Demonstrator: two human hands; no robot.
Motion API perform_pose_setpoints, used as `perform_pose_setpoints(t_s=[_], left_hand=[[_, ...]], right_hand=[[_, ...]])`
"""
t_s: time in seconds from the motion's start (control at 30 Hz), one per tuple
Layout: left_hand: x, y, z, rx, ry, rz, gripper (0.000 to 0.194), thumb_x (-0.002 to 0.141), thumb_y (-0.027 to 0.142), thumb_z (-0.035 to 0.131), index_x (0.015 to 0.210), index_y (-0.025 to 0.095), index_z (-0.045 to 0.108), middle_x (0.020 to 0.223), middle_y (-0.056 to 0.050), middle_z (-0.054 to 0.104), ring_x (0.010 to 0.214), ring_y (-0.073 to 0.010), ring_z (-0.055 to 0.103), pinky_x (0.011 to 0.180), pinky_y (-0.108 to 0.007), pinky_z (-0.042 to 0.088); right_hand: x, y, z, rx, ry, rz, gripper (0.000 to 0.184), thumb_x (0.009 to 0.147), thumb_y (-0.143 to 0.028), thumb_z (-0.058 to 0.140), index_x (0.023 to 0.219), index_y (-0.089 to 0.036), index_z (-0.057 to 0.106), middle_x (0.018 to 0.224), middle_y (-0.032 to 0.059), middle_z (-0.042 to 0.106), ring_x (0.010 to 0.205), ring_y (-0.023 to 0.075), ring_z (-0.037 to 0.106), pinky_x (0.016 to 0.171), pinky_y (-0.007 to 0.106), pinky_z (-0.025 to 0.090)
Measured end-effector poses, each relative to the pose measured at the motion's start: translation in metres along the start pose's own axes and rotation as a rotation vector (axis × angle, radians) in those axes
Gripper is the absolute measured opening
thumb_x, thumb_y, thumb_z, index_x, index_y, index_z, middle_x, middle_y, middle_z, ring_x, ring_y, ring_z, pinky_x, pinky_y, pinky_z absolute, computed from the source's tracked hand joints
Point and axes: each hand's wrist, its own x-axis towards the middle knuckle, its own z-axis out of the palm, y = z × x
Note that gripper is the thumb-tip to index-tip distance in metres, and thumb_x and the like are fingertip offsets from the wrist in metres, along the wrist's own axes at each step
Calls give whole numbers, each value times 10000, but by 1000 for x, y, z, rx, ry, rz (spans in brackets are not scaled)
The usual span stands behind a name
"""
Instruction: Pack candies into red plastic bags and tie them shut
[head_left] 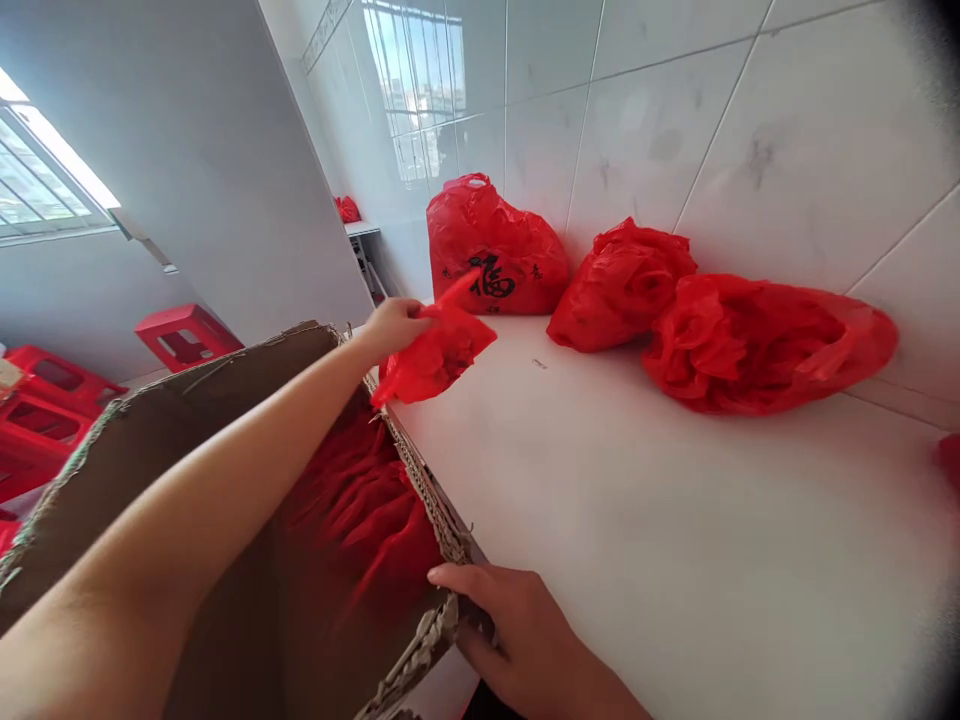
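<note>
My left hand [394, 325] reaches out over a brown cardboard box [150, 440] and pinches a small red plastic bag [435, 355] held just above the white counter's left edge. My right hand [517, 625] grips the near torn corner of the box, where it meets the counter. The inside of the box shows red, blurred contents. Three filled red plastic bags rest against the tiled wall: one with black lettering [491, 250], a crumpled one [622, 285] and a wider one [761, 345].
The white counter [637, 540] runs along a white tiled wall [787, 130]. Red plastic stools [184, 335] stand on the floor at left below a window. Another red bag [347, 209] sits on a far shelf.
</note>
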Motion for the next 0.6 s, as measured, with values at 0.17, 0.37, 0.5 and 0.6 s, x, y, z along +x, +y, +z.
perform_pose_setpoints(t_s=[0.17,0.37,0.5,0.6], left_hand=[[-70,-23,-74,-745,8,-226,376,827,310,611,1141,104,626,965,-53,689,857,-202,677,822,-378,520],[-136,-95,-100,-834,-230,-679,322,713,386,618,951,179,682,823,-46,728,779,-301,685,720,-439,551],[-171,-142,-42,-787,-864,-714,423,609,322,749,1020,252,680,1015,-23,740,985,-313,661,805,-383,525],[-192,-165,32,-698,-1058,-659,442,579,281,749,1015,239,689,1035,-6,736,1075,-258,628,918,-329,477]], right_hand=[[-1,5,1,18,-5,-20,533,825,-142,531,1315,-348,485,1095,-25,667,908,145,633,820,263,471],[-2,6,2,6,-17,-20,548,830,-118,511,1324,-352,470,1133,-34,659,934,132,629,837,261,470],[-3,6,2,12,-11,-31,532,849,-116,504,1325,-349,456,1111,-33,664,885,121,630,808,247,475],[-3,5,2,10,-12,-35,531,852,-122,514,1327,-352,448,1120,-29,661,887,125,630,815,249,476]])
